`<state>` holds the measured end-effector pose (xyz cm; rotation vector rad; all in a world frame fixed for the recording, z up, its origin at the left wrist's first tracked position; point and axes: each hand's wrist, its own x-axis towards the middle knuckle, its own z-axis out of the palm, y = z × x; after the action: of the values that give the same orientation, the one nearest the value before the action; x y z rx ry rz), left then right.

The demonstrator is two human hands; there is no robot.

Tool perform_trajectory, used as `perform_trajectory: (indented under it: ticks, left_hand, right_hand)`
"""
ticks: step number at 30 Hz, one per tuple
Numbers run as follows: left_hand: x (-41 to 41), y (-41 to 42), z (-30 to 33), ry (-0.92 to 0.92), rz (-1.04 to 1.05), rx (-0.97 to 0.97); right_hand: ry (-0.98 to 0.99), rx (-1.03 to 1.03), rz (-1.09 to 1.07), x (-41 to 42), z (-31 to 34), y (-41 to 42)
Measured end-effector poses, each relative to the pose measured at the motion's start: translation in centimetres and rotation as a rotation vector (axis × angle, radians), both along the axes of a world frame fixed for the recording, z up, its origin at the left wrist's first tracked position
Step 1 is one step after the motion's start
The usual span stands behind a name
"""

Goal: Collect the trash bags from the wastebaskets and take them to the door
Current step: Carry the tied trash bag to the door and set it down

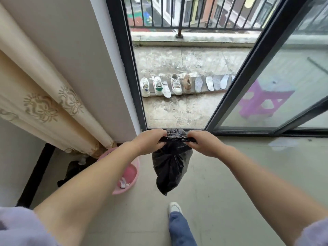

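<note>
**Black trash bag held at the open balcony door**

At the far left a cream curtain [44, 96] with a gold pattern is seen hanging beside the wall. Below its hem a pink wastebasket [126, 176] stands on the floor, with white scraps lying inside it. The left hand [150, 141] is curled round the twisted top of the black trash bag [170, 167], which is held in the air above the grey floor, just right of the wastebasket. The same stretched top is gripped from the other side by the right hand [204, 142]. Beyond the hands, a row of shoes [165, 86] and insoles is laid out on the balcony. At the right, a purple stool [262, 102] is seen through the sliding glass door [230, 96].
</note>
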<state>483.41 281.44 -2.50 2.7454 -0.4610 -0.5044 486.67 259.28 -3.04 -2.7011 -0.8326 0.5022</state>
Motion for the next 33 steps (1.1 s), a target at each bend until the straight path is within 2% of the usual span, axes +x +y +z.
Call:
perform_trajectory:
  ticks: [5,15,25,33]
  left_hand:
    - [-2.5,-2.4,3.9,0.01,-0.111,-0.004]
    - [-10.7,-10.9,9.6,-0.051,-0.413,-0.051]
    - [-18.0,-25.5,12.0,-0.003,-0.782,-0.049]
    - [-28.9,-41.4,13.1,0.011,-1.111,-0.073]
  right_hand:
    - [-0.045,0.001,-0.111,-5.0,4.4,-3.0]
    - [-0.031,0.037,-0.428,-20.1,10.0,-10.7]
    - [0.002,0.003,-0.799,-34.8,12.1,-21.9]
    - [0.032,0.029,-1.139,-51.2,12.7,-32.1]
